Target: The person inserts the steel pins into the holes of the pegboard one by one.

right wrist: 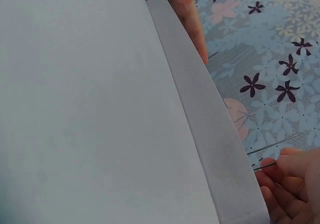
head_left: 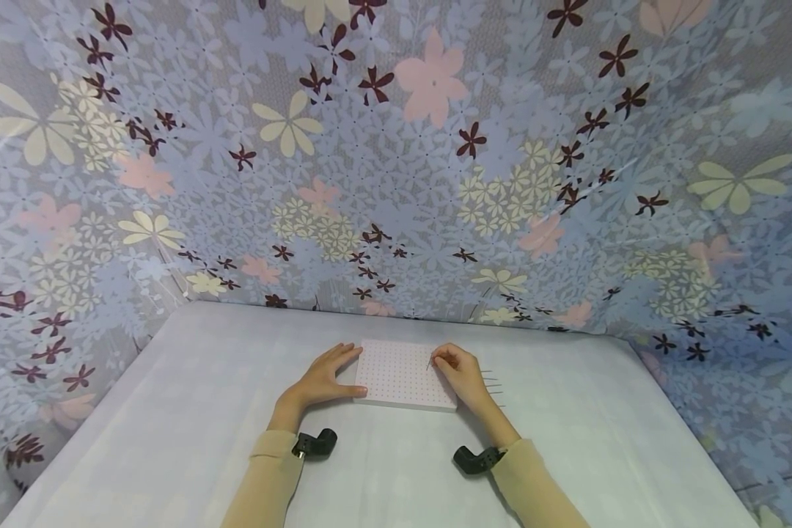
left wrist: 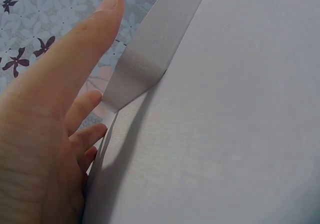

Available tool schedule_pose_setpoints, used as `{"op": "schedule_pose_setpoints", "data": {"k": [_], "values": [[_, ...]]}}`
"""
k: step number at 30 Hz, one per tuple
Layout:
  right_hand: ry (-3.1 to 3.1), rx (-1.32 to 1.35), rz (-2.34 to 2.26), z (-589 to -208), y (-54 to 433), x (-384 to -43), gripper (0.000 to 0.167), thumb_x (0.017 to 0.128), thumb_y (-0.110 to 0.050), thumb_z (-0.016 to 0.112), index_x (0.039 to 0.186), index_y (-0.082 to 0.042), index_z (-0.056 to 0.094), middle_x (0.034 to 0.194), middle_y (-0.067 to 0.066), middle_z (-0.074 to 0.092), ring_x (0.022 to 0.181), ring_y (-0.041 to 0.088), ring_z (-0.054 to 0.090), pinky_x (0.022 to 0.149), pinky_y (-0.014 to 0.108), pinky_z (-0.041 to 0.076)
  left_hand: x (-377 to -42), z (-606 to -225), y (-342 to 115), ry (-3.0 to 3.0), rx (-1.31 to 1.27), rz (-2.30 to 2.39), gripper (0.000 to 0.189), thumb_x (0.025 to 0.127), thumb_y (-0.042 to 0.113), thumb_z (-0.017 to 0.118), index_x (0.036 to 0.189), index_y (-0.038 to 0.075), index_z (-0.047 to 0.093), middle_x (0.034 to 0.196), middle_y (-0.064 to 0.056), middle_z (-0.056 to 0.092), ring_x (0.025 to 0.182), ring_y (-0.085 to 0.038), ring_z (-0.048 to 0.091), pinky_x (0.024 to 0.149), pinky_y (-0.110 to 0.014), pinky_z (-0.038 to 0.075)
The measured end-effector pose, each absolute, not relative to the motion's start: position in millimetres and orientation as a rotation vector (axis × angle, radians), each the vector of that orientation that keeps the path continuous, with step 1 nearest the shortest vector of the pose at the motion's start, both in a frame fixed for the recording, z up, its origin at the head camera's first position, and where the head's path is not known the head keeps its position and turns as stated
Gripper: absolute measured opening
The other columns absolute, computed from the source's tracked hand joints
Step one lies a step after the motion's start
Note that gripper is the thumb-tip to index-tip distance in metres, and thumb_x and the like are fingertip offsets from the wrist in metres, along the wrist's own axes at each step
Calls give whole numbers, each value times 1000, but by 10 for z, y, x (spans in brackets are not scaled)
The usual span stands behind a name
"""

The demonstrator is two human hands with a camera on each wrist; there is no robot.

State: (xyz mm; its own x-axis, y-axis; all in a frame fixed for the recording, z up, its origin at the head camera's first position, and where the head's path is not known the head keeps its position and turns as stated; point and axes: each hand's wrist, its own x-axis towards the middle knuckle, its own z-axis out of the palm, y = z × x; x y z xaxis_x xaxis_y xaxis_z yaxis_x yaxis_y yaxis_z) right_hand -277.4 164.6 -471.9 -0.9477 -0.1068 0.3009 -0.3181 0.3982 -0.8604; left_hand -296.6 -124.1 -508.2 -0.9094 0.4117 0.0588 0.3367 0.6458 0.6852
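A white board [head_left: 396, 370] with a grid of small dots or holes lies flat on the table. At its left side is my left hand [head_left: 322, 380], fingers and thumb spread, with the thumb at the near left corner and the fingertips at the left edge. My right hand [head_left: 460, 372] is over the board's right part and pinches a thin metal needle [right wrist: 264, 166] between thumb and fingertips, its lower end at the board's top. In the right wrist view, a second thin needle [right wrist: 274, 144] stands up, leaning, beside the pinched one.
Several thin needles [head_left: 493, 385] lie in a row on the table right of the board, partly behind my right wrist. A white cloth [head_left: 237, 374] covers the table. Behind it hangs a floral curtain [head_left: 396, 183]. Each wrist wears a black camera [head_left: 317, 443].
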Motion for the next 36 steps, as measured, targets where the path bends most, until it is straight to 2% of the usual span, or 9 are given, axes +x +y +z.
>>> {"op": "schedule_pose_setpoints", "data": {"k": [3,9,16,22,24,32,36], "values": [[-2460,359,1588,-4722,1641,-2772,9,90,6,57,93,10,65,91,24,68,85,25,65,74,12,48,-2964,-5087,-1237,2760,627,1111,86,73,43,79,146,17,40,156,-13,30,147,-37,18,116,-62,16],[-2426,388,1603,-4928,1695,-2913,8,88,5,60,92,8,67,89,22,68,78,4,61,72,12,50,-2966,-5088,-1254,2770,629,1100,87,73,44,79,146,17,39,156,-13,30,147,-37,19,116,-62,16],[-2439,384,1653,-4856,1727,-2857,13,88,7,59,98,11,67,97,26,68,84,13,65,75,10,49,-2956,-5059,-1260,2764,655,1114,87,72,45,79,145,16,41,155,-14,31,146,-38,20,116,-62,16],[-2461,333,1656,-5019,1830,-2994,14,89,3,60,100,7,68,99,23,69,82,2,61,72,10,49,-2956,-5053,-1258,2756,649,1113,87,72,46,78,145,17,40,155,-14,31,147,-37,19,117,-61,16],[-2452,329,1657,-5014,1849,-3001,14,89,3,61,100,9,67,99,24,69,81,2,62,71,11,49,-2956,-5056,-1253,2761,650,1113,88,72,46,78,145,16,40,155,-14,31,146,-37,20,116,-62,16],[-2432,331,1655,-4749,1875,-2818,15,87,9,58,99,16,64,98,33,66,83,17,67,71,9,50,-2947,-5066,-1251,2766,640,1097,89,72,47,78,146,16,40,155,-14,31,146,-37,20,117,-61,16],[-2446,323,1583,-4743,1936,-2805,14,87,8,59,98,15,65,95,31,67,81,15,67,70,10,49,-2948,-5064,-1248,2765,643,1095,87,73,44,79,146,16,40,156,-14,30,147,-37,19,117,-61,16]]}}
